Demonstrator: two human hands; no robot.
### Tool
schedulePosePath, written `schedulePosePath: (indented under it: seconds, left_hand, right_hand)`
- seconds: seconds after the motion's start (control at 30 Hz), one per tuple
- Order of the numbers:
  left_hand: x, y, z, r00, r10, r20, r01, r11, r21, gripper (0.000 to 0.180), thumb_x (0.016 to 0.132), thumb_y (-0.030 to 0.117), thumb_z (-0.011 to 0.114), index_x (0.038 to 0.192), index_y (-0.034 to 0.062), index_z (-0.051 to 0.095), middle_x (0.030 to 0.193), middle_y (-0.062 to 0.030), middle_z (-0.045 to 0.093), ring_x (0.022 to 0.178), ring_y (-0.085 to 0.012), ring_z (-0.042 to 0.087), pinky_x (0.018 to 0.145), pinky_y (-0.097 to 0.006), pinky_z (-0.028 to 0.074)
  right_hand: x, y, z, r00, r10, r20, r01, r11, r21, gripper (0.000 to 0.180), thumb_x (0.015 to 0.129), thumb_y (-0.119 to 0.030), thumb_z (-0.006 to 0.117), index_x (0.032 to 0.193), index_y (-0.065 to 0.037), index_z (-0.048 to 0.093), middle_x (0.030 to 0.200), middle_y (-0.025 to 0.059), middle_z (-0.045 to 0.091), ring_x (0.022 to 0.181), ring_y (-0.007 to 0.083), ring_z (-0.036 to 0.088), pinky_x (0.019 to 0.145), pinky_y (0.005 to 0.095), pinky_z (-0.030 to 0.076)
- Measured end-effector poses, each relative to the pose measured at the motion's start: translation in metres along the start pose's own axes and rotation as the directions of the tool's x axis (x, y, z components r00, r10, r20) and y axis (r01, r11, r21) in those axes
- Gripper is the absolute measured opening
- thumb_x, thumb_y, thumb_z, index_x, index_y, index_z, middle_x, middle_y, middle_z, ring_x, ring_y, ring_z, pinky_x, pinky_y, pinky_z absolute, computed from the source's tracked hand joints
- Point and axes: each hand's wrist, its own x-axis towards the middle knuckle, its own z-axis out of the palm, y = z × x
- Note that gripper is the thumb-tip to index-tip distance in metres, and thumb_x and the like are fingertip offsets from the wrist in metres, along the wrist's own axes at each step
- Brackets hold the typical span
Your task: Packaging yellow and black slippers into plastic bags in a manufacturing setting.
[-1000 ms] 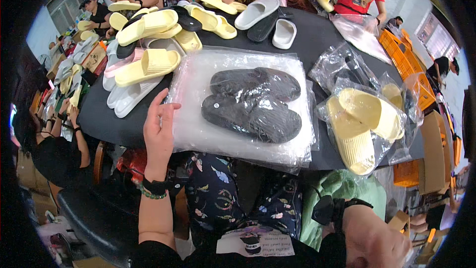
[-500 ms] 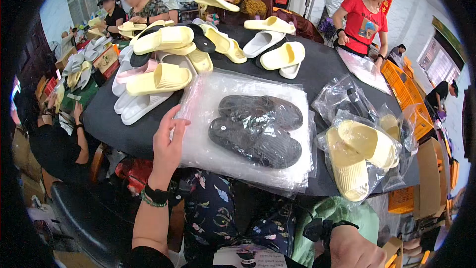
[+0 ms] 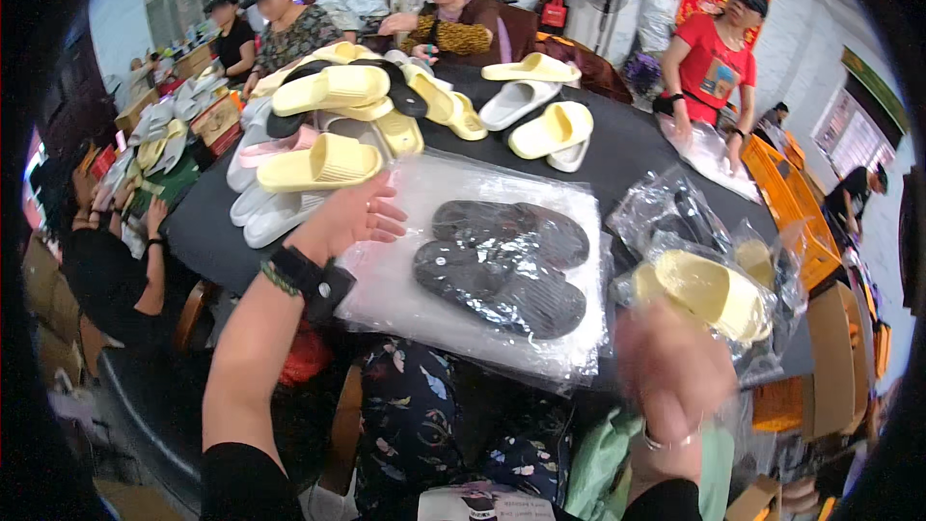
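Note:
A pair of black slippers (image 3: 502, 262) lies inside a clear plastic bag (image 3: 405, 280) at the near edge of a round black table (image 3: 637, 150). My left hand (image 3: 355, 217) rests on the bag's left side, fingers slightly apart, with nothing gripped. My right hand (image 3: 675, 381) is raised and blurred at the lower right, in front of bagged yellow slippers (image 3: 709, 294). I cannot tell what it holds.
Loose yellow, white, pink and black slippers (image 3: 328, 130) are piled across the table's far left. Several people stand or sit around the table, one in a red shirt (image 3: 714, 63) with clear bags (image 3: 709, 154). An orange crate (image 3: 796, 198) stands at right.
My left hand moved up and right onto the bag. My right hand rose from the bottom edge into view, blurred. The camera tilted up, showing more of the people behind the table.

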Motion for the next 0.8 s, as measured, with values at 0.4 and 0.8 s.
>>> schedulePosePath:
  seconds: [0.4, 0.8]
  left_hand:
    - [0.049, 0.008, 0.027, 0.996, -0.074, 0.054, 0.066, 0.988, 0.139, 0.029, 0.099, 0.026, 0.050, 0.119, 0.0055, 0.055, 0.103, -0.0121, 0.065, 0.088, -0.0247, 0.068, 0.072, -0.033, 0.051]
    - [0.064, 0.052, 0.033, 0.992, 0.098, 0.078, -0.113, 0.968, 0.224, 0.045, 0.102, 0.021, 0.044, 0.144, 0.0095, 0.039, 0.110, -0.0152, 0.066, 0.087, -0.0229, 0.068, 0.069, -0.031, 0.052]
  right_hand:
    - [-0.006, 0.264, 0.015, 0.813, 0.490, 0.316, -0.417, 0.867, -0.273, 0.047, 0.077, 0.001, 0.054, 0.123, -0.002, 0.055, 0.117, 0.0200, 0.062, 0.105, 0.0317, 0.063, 0.086, 0.0390, 0.052]
    - [0.005, 0.249, 0.028, 0.418, 0.641, 0.643, -0.504, 0.753, -0.423, 0.106, 0.075, -0.034, 0.072, 0.149, 0.006, 0.008, 0.147, 0.0304, 0.033, 0.136, 0.0342, 0.037, 0.112, 0.0341, 0.031]
